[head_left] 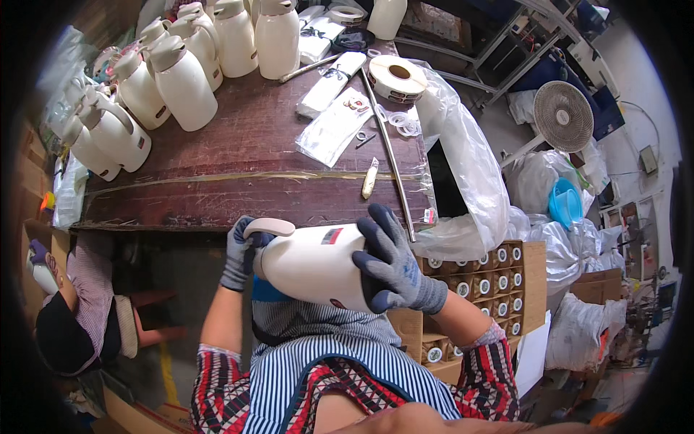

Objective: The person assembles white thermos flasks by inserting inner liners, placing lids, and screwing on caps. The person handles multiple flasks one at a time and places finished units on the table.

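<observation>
A white thermos jug lies on its side in front of my body, just off the near edge of the table. My left hand, in a grey and dark blue work glove, is closed around its neck end beside the beige handle. The lid end is mostly hidden by that hand. At the other end, my right hand, gloved alike, grips the dark base with fingers spread over it. A small red and white label sits on the jug's upper side.
Several white jugs stand on the dark red table. A label roll, plastic bags, a utility knife and a metal rod lie there. Right stands a divided carton; left, another person holds a jug.
</observation>
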Tool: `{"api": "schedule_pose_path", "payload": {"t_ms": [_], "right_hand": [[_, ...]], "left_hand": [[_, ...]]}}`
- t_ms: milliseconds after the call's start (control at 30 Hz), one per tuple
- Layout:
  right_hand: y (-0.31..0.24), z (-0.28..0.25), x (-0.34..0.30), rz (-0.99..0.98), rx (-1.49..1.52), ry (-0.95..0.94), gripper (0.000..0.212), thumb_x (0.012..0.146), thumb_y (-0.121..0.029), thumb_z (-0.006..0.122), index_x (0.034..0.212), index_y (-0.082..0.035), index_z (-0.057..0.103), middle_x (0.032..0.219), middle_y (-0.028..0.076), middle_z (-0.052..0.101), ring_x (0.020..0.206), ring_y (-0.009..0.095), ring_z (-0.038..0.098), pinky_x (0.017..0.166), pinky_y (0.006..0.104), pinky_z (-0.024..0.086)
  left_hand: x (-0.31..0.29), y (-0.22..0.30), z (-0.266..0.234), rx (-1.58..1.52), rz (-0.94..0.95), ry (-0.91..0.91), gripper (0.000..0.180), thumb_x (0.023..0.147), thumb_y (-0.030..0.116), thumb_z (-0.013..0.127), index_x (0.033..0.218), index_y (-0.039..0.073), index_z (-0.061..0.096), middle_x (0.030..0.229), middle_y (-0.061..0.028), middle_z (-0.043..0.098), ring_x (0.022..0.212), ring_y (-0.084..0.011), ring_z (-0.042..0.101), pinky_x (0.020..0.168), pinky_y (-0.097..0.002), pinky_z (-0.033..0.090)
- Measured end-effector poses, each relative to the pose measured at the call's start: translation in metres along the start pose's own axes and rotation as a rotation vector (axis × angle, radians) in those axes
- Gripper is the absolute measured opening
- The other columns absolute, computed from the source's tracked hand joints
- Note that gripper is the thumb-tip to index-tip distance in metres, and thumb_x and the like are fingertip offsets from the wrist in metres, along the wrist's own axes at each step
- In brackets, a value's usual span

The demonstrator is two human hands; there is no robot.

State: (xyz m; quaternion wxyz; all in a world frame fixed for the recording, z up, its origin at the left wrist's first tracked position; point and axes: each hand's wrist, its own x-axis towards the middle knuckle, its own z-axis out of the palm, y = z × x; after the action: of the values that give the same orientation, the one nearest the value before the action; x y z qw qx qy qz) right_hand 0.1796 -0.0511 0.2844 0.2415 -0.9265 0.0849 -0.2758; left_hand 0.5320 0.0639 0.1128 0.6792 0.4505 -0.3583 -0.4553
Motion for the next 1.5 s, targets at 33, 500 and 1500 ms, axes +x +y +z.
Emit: {"api": "schedule_pose_path", "payload": {"t_ms": [33, 500, 1500], "right_hand": [[-0.003, 0.006, 0.008, -0.008, -0.001, 0.011, 0.084, 0.094, -0.081, 0.028, 0.145, -0.022, 0.059, 0.164, 0.023, 0.033, 0.152, 0.052, 0.023, 0.122, 0.0679, 0.012], [0.182, 0.024, 0.055, 0.661, -0.372, 0.226, 0.023, 0.089, -0.016, 0.074, 0.112, -0.012, 0.073, 0.111, 0.009, 0.069, 0.102, 0.030, 0.066, 0.088, 0.0409, 0.053], [0.001, -0.029, 0.076, 0.082, -0.275, -0.116, 0.029, 0.078, -0.010, 0.078, 0.106, -0.007, 0.071, 0.093, 0.011, 0.070, 0.082, 0.032, 0.069, 0.068, 0.0389, 0.056]], "left_hand": [[0.000, -0.011, 0.004, -0.032, 0.000, 0.021, 0.051, 0.084, 0.042, 0.086, 0.107, 0.002, 0.064, 0.103, -0.0061, 0.073, 0.092, -0.0150, 0.069, 0.084, -0.0310, 0.057], [-0.032, -0.014, -0.007, 0.194, 0.034, 0.580, 0.017, 0.104, 0.024, 0.065, 0.101, 0.007, 0.063, 0.080, 0.0042, 0.056, 0.071, -0.0066, 0.053, 0.065, -0.0256, 0.046], [-0.025, -0.006, -0.009, -0.005, 0.080, 0.279, 0.025, 0.104, 0.030, 0.065, 0.108, 0.005, 0.064, 0.080, 0.0063, 0.057, 0.071, -0.0063, 0.054, 0.063, -0.0249, 0.047]]}}
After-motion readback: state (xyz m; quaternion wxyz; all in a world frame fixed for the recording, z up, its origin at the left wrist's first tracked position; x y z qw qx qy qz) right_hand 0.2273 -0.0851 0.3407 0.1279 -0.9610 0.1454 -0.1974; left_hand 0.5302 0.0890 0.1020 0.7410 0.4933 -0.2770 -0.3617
